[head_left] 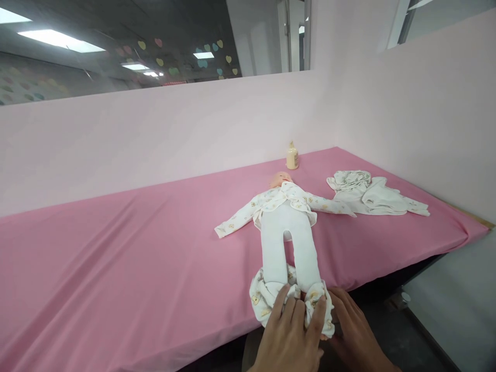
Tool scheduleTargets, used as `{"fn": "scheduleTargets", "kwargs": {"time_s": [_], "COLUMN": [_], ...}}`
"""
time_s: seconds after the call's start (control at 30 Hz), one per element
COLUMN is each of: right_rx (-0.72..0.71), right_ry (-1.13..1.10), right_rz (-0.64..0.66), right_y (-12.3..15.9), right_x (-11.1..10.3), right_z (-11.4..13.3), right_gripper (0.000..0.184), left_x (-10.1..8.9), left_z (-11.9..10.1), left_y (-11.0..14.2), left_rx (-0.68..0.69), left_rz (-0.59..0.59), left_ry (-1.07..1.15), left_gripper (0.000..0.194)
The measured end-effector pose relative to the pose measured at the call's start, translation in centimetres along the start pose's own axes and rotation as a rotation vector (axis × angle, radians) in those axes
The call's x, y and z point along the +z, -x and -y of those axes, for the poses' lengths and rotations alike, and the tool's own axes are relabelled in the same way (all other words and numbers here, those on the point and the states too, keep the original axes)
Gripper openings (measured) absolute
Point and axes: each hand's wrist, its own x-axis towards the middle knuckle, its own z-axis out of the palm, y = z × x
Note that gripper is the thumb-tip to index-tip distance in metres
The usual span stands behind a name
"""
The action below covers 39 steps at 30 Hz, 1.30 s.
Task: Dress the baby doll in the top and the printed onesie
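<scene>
A baby doll lies on its back with its head toward the wall and its legs toward me. It wears a white printed baby top, with both sleeves spread sideways. White printed baby pants are bunched around its lower legs. My left hand lies over the bunched cloth, its fingers bent and gripping the pants between and on the legs. At the right leg end, my right hand curls around the pants from the outer side; its fingertips are partly hidden. The doll's feet are mostly covered by cloth and hands.
A pink sheet covers the table, whose near edge runs just under the doll's feet. Folded white baby clothes lie to the right. Behind the doll's head, a cream pump bottle stands near the wall.
</scene>
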Motion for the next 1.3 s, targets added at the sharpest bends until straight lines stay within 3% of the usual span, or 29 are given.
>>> {"fn": "scheduleTargets", "kwargs": {"time_s": [0.13, 0.3, 0.5, 0.63, 0.8, 0.87, 0.97, 1.1, 1.17, 1.3], "right_rx": [-0.057, -0.100, -0.181, -0.183, -0.176, -0.167, -0.116, 0.005, 0.019, 0.002], "right_ry": [0.029, 0.063, 0.187, 0.244, 0.205, 0.131, -0.028, -0.199, -0.242, -0.289], "right_rz": [0.023, 0.075, -0.053, -0.121, -0.020, 0.049, 0.165, 0.264, 0.265, 0.204], "right_y": [-0.3, -0.6, -1.1, -1.2, -1.5, -2.0, -2.9, -3.9, -4.2, -4.5], "right_x": [-0.4, -2.2, -2.5, -2.3, -3.1, -4.0, -5.6, -6.5, -6.2, -5.4], "right_z": [0.1, -0.3, -0.9, -0.9, -1.0, -0.9, -0.2, 0.5, 0.5, 0.3], "right_gripper": [0.061, 0.059, 0.041, 0.034, 0.042, 0.045, 0.041, 0.026, 0.021, 0.013], "left_x": [0.4, 0.1, -0.1, 0.0, 0.1, 0.0, -0.9, -3.3, -4.2, -4.5], "left_z": [-0.1, 0.6, 0.9, 0.7, 0.9, 1.4, 2.6, 4.0, 4.3, 4.3], "left_y": [-0.1, -0.2, -0.2, -0.2, -0.1, -0.3, -1.3, -4.0, -5.2, -6.0], "left_rx": [-0.002, 0.045, 0.068, 0.030, 0.014, 0.000, -0.063, -0.246, -0.360, -0.428], "left_rz": [-0.080, -0.029, 0.070, 0.073, 0.050, 0.134, 0.356, 0.615, 0.665, 0.722], "left_ry": [-0.034, 0.025, 0.100, 0.076, 0.074, 0.171, 0.402, 0.689, 0.808, 0.832], "left_gripper": [0.042, 0.040, 0.047, 0.050, 0.043, 0.047, 0.054, 0.047, 0.031, 0.029]}}
